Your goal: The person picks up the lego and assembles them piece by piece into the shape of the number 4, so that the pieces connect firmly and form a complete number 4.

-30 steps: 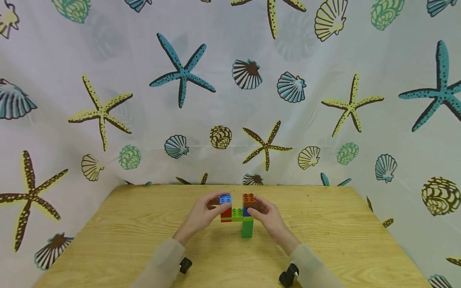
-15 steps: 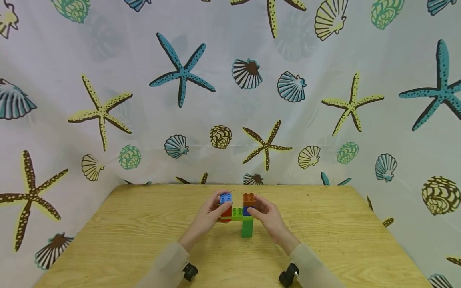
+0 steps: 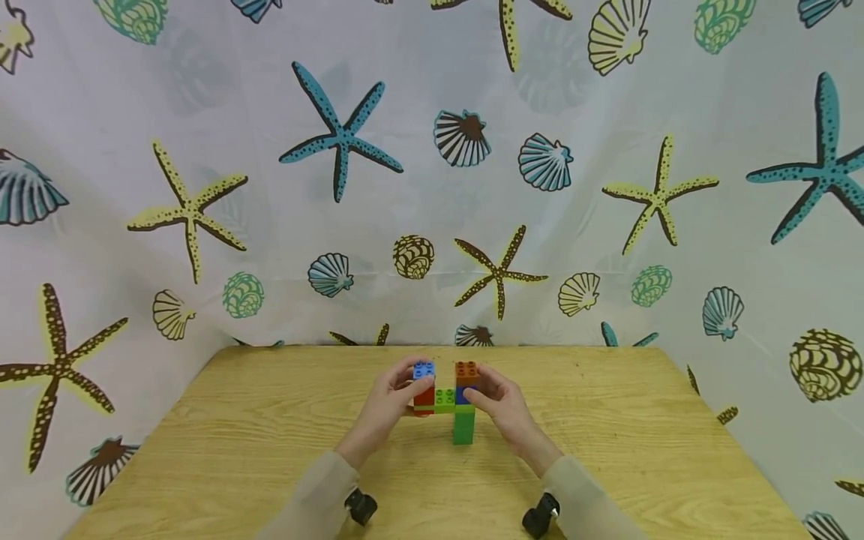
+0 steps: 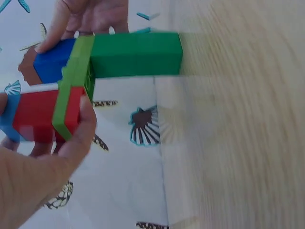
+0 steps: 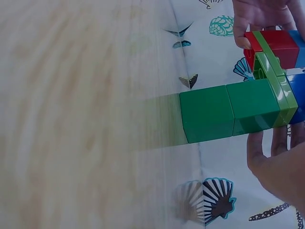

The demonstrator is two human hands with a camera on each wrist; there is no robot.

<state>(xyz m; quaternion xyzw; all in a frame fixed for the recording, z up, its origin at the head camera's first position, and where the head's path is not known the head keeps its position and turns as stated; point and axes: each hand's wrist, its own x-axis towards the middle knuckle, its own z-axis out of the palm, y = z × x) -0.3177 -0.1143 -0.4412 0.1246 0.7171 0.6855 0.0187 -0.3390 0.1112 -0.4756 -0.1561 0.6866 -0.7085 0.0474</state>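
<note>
Both hands are on one structure of toy building bricks in the head view. My left hand [image 3: 382, 409] grips its left column: a light blue brick [image 3: 424, 369] over a red brick [image 4: 38, 114], a lime green plate [image 3: 444, 400] and a lower red brick [image 4: 74, 107]. One finger presses that lower brick's underside, which is off the table. My right hand [image 3: 508, 411] holds the right column by a brown brick [image 3: 466, 370] and a dark blue brick [image 4: 55, 59]. Lime plates join the columns. Two stacked dark green bricks [image 5: 207, 114] stand beneath the right column, on the table.
The wooden table [image 3: 283, 412] spreads out around the hands. A white cloth [image 3: 432, 202] printed with shells and starfish hangs behind it and along both sides. Black wrist cameras [image 3: 541, 516] sit on both sleeves.
My left hand has shifted slightly right, and a finger has come under the lower red brick. The right hand and the right column stay about where they were.
</note>
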